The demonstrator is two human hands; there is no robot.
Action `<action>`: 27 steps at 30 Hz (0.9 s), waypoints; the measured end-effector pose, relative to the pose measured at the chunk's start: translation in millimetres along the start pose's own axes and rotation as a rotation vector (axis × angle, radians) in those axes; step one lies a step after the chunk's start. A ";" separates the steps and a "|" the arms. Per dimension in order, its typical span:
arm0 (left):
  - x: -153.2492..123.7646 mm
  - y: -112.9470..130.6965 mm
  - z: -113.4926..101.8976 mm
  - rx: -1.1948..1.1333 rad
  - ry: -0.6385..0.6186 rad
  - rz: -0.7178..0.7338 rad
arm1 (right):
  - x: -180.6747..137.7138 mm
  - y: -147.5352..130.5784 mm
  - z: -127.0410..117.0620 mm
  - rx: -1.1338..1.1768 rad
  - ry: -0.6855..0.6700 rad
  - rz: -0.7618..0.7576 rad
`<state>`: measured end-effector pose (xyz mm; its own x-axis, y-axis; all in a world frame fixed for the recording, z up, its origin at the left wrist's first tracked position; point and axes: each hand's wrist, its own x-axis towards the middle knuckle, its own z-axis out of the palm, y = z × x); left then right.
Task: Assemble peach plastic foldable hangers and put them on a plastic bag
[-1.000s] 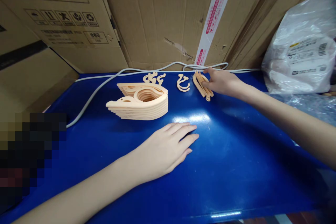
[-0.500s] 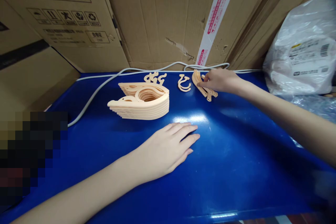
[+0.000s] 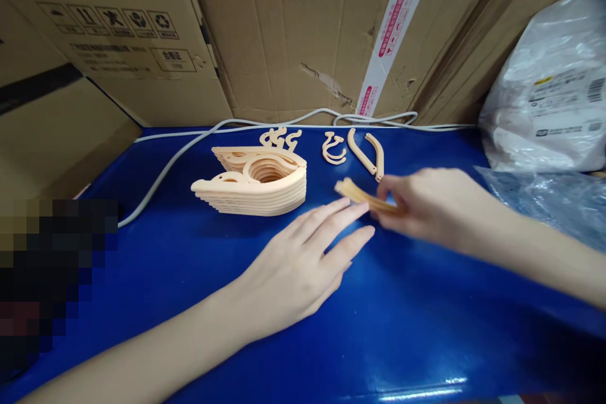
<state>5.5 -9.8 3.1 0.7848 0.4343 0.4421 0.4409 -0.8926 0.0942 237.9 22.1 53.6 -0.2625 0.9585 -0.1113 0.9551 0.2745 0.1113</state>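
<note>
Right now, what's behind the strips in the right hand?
Behind the held strips: two loose strips on the blue table, a white cable, cardboard. Whatever the right hand and held strips cover is hidden.

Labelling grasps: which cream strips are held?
The bunch in the right hand. The other two strips lie on the blue table, in a V behind it.

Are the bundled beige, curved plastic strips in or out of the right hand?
In: the right hand grips the bundled strips by one end, the other protruding left.
</note>
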 end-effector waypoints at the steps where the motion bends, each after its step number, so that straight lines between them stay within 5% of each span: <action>1: 0.4 0.2 -0.1 0.014 0.031 -0.025 | -11.8 -7.0 5.5 -0.031 0.000 -0.062; 6: -0.7 -1.7 4.3 -0.033 0.002 -0.090 | -43.2 -24.4 25.8 0.016 0.094 -0.298; 10: -4.2 -3.8 7.5 -0.085 -0.054 -0.085 | -30.9 -11.8 14.3 0.153 0.042 -0.376; 16: -5.5 -3.7 5.7 -0.094 -0.091 -0.089 | 44.7 22.5 -8.5 0.008 0.219 0.031; 21: -4.3 -3.6 5.2 -0.044 -0.075 -0.063 | 96.5 28.2 2.1 -0.013 0.025 0.140; 27: -5.3 -2.7 4.4 -0.027 -0.075 -0.049 | 104.7 26.5 -3.8 0.075 -0.015 0.231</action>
<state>2.1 -9.2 -3.4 0.7934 0.4848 0.3679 0.4686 -0.8724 0.1390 235.2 130.1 48.6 -0.0347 0.9938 -0.1061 0.9972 0.0414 0.0616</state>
